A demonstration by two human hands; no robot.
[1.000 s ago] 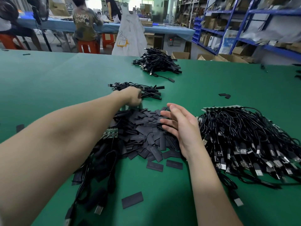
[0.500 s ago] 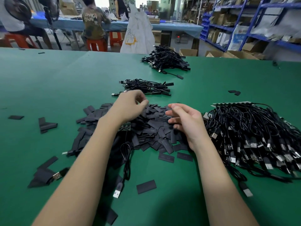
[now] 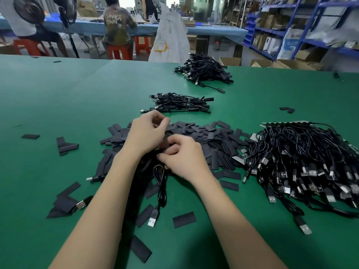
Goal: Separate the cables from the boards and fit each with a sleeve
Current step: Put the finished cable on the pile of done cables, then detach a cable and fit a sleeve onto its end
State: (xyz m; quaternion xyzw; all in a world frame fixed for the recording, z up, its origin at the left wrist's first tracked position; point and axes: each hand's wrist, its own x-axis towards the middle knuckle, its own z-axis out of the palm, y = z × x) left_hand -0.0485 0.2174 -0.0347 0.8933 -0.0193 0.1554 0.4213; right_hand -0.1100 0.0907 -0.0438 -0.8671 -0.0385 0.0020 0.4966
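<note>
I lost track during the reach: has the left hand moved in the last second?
Yes. The left hand has pulled back from the small cable bundle toward the person, and now sits over the sleeve pile beside the right hand.

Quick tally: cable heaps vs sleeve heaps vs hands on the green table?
Cable heaps: 3 — big right heap, small middle bundle, far heap
Sleeve heaps: 1
Hands: 2 — left hand, right hand
Total: 6

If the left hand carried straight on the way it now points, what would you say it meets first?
Probably the small bundle of cables just beyond the left hand, past the far edge of the sleeve pile; depth is hard to judge in this one view.
</note>
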